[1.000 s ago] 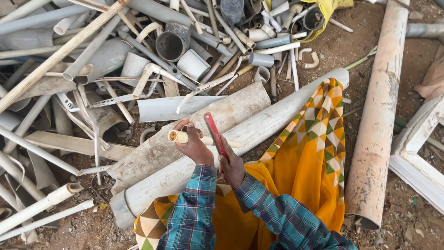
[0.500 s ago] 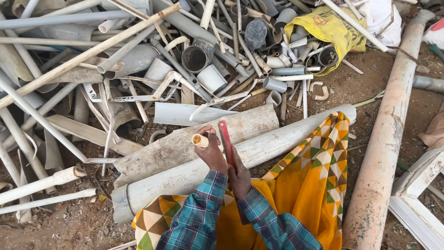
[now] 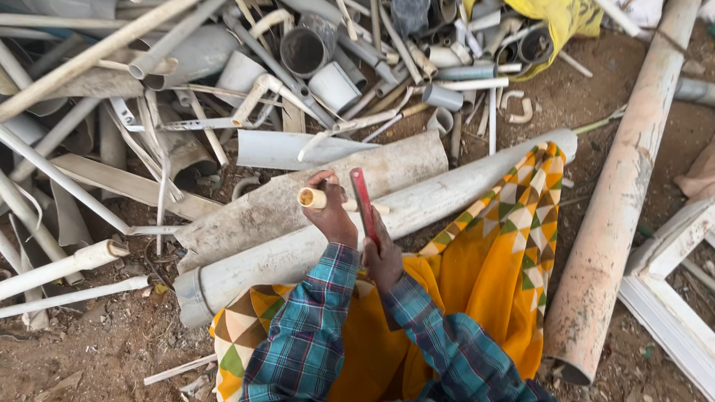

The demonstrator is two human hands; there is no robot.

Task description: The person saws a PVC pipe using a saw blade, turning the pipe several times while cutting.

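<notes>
**Hands on a short pipe and a red blade among scrap piping**

Hands in plaid blue-green sleeves work over two large dirty pipes lying side by side on bare earth. The left hand point(image 3: 333, 216) is clenched around a short cream pipe piece point(image 3: 314, 198), whose open end faces left; the piece lies crosswise above the upper large pipe point(image 3: 298, 201). The right hand point(image 3: 385, 257) grips the lower end of a narrow red blade point(image 3: 364, 202) — it stands nearly upright, its tip just beside the cream piece, and it looks to cross that piece, though contact is hard to judge. Both hands sit above the lower large pipe point(image 3: 462, 193), which runs from lower left to upper right.

An orange cloth with a triangle-patterned border point(image 3: 514, 246) drapes over the lap and touches the lower pipe. Behind — toward the top — lies a heap of grey and white pipe offcuts point(image 3: 313, 67). A long pale pipe point(image 3: 625, 193) stretches along the right side, with a white frame point(image 3: 670, 290) beside it.
</notes>
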